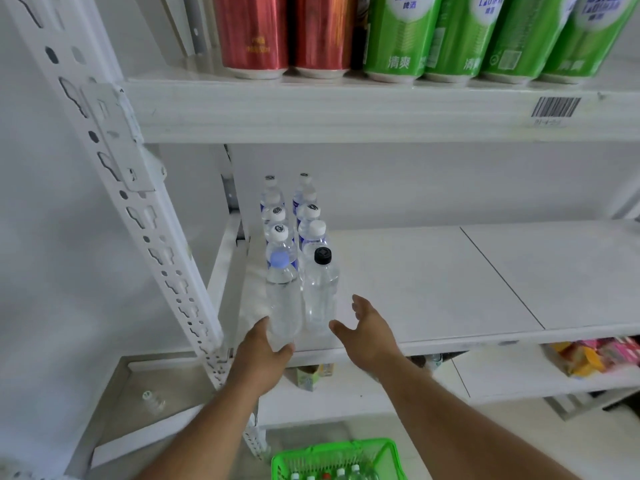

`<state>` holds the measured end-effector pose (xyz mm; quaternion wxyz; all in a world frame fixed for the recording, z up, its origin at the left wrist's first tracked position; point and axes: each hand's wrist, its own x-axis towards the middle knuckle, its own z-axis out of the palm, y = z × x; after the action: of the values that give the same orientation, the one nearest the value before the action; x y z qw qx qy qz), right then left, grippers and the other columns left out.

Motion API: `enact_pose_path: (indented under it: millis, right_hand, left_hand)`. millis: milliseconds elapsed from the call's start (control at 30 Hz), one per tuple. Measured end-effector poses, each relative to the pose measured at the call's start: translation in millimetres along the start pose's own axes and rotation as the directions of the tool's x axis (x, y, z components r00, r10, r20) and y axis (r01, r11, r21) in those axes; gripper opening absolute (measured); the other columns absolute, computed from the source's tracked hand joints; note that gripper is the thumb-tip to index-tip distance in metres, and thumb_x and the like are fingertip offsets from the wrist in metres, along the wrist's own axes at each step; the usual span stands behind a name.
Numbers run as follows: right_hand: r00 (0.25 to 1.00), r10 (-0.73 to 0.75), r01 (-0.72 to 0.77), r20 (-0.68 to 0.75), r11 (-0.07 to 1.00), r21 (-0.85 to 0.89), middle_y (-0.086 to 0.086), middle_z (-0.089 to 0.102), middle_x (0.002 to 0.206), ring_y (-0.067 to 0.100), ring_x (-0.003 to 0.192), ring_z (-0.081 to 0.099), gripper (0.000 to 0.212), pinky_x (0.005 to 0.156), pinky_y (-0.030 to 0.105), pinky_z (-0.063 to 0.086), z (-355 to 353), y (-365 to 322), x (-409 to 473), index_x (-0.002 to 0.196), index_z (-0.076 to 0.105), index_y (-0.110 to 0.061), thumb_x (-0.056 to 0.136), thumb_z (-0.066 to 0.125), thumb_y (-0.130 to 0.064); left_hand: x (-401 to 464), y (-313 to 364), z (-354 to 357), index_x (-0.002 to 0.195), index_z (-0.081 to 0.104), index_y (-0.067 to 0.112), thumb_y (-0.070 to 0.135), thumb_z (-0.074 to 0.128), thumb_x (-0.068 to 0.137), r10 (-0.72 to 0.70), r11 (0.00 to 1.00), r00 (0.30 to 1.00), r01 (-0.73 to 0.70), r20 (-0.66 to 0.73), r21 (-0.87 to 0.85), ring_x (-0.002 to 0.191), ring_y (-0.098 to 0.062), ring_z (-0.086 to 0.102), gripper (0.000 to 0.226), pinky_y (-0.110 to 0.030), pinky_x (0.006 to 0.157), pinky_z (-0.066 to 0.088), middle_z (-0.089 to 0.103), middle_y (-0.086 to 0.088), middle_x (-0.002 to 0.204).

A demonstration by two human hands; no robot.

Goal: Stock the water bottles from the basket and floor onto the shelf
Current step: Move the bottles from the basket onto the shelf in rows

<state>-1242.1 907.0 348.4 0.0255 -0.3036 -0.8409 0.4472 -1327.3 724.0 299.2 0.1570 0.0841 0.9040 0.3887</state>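
Observation:
Two rows of clear water bottles stand at the left end of the white middle shelf (433,282). At the front of the left row is a blue-capped bottle (282,299); my left hand (263,351) grips its base. Beside it stands a black-capped bottle (320,292). My right hand (367,330) is open just right of the black-capped bottle's base, fingers spread, not touching it. Behind these are several white-capped bottles (313,233). The green basket (388,452) sits on the floor below, with more bottle caps showing inside.
Red and green cans (401,36) line the upper shelf. A perforated white upright (138,209) runs down the left. Snack packets (595,358) and a small carton (308,375) lie on the lower shelf. A steel surface (156,393) holds a lying bottle.

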Motion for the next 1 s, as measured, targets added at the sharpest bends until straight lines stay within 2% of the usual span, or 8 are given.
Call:
enact_pose_path:
  millis: [100,200,300,400,500,633,800,1000]
  right_hand:
    - [0.999,-0.045,0.045,0.004,0.977,-0.208,-0.002,0.037,0.157,0.019,0.143,0.036,0.073,0.113,0.033,0.034,-2,16,-24,0.156,0.028,-0.020,0.095,0.057,-0.048]
    - [0.987,-0.144,0.163,0.076,0.862,-0.480,0.003,0.033,0.159,0.022,0.148,0.025,0.070,0.117,0.034,0.024,-3,37,-46,0.154,0.030,-0.016,0.097,0.050,-0.051]
    - [0.967,-0.147,0.247,0.209,0.747,-0.617,0.004,0.023,0.164,0.023,0.152,0.016,0.074,0.122,0.038,0.019,1,64,-66,0.156,0.027,-0.016,0.097,0.047,-0.055]
    - [0.944,-0.121,0.305,0.308,0.679,-0.668,0.004,0.022,0.164,0.023,0.152,0.014,0.076,0.121,0.044,0.021,6,93,-87,0.155,0.028,-0.018,0.094,0.049,-0.058]
    - [0.907,-0.080,0.364,0.414,0.643,-0.673,0.006,0.019,0.165,0.024,0.152,0.015,0.078,0.122,0.042,0.021,5,122,-108,0.157,0.024,-0.017,0.095,0.049,-0.057]
    - [0.884,-0.035,0.365,0.466,0.673,-0.643,0.005,0.018,0.165,0.024,0.151,0.017,0.078,0.121,0.042,0.023,-9,160,-133,0.157,0.023,-0.016,0.095,0.050,-0.056]
    - [0.869,0.043,0.311,0.494,0.729,-0.610,0.008,0.021,0.164,0.027,0.150,0.022,0.079,0.121,0.039,0.025,-30,212,-157,0.157,0.023,-0.014,0.096,0.048,-0.057]
    - [0.862,0.145,0.197,0.486,0.787,-0.585,0.009,0.034,0.158,0.029,0.143,0.035,0.076,0.116,0.038,0.032,-38,263,-174,0.154,0.029,-0.012,0.095,0.051,-0.055]
  left_hand:
    - [-20,-3,2,0.150,0.034,0.018,0.038,0.066,0.087,0.075,0.988,0.997,-0.072,-0.019,0.138,0.136,-0.024,0.043,0.074,-0.033,0.109,0.037,0.045,-0.004,0.149]
    - [-40,-9,5,0.148,0.040,0.018,0.038,0.061,0.088,0.130,0.954,0.991,-0.128,0.011,0.271,0.144,-0.023,0.032,0.067,-0.037,0.116,0.031,0.035,-0.005,0.157]
    - [-69,-16,13,0.143,0.045,0.018,0.035,0.059,0.089,0.160,0.930,0.986,-0.165,0.042,0.330,0.141,-0.027,0.036,0.058,-0.041,0.113,0.036,0.038,-0.005,0.155]
    - [-100,-24,25,0.141,0.046,0.020,0.036,0.059,0.090,0.147,0.900,0.985,-0.170,0.090,0.401,0.133,-0.028,0.045,0.055,-0.039,0.104,0.044,0.045,-0.001,0.149]
    - [-128,-33,44,0.143,0.045,0.019,0.040,0.060,0.090,0.072,0.880,0.985,-0.135,0.154,0.455,0.131,-0.026,0.049,0.059,-0.038,0.104,0.044,0.046,-0.001,0.149]
    - [-168,-36,77,0.144,0.044,0.022,0.039,0.062,0.088,-0.061,0.882,0.975,-0.047,0.212,0.469,0.130,-0.026,0.050,0.061,-0.037,0.105,0.045,0.048,-0.002,0.147]
    - [-212,-40,122,0.145,0.041,0.026,0.049,0.062,0.084,-0.198,0.850,0.943,0.030,0.266,0.526,0.131,-0.027,0.050,0.068,-0.037,0.104,0.045,0.046,-0.003,0.149]
    - [-243,-50,163,0.150,0.035,0.022,0.047,0.062,0.085,-0.312,0.849,0.890,0.103,0.333,0.519,0.134,-0.027,0.047,0.074,-0.035,0.108,0.041,0.041,-0.006,0.153]
